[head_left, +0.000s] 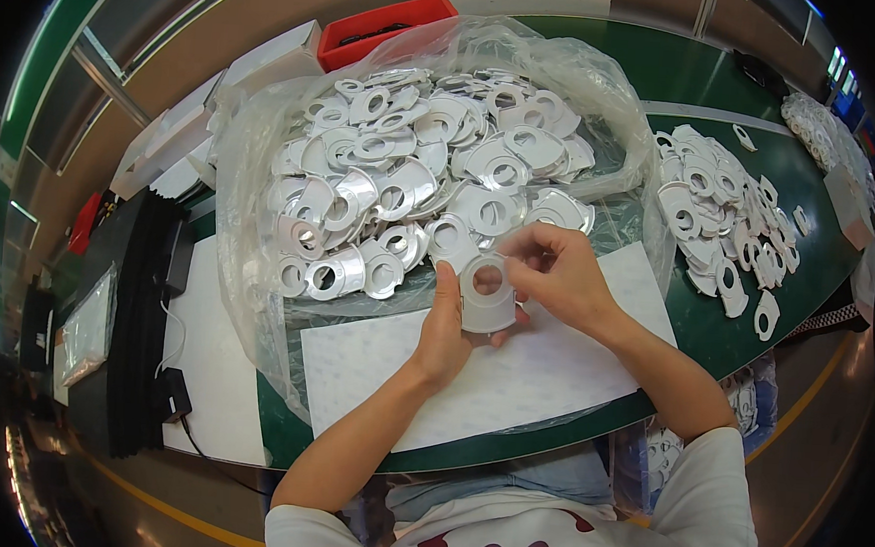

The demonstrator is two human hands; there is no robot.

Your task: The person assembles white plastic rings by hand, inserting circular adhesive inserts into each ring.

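My left hand (442, 329) and my right hand (556, 273) both hold one flat white plastic piece with a round hole (487, 299), just above a white foam sheet (511, 378) on the green table (724, 331). The left hand grips the piece's left edge; the right hand's fingers pinch its upper right rim. Directly behind the hands lies a big open clear plastic bag (245, 302) heaped with several similar white ringed pieces (424, 162).
A second pile of the same white pieces (727, 216) lies on the table to the right. A red crate (377, 29) and white boxes (260, 67) stand at the back left. Black cables and a power adapter (178, 258) lie at the left.
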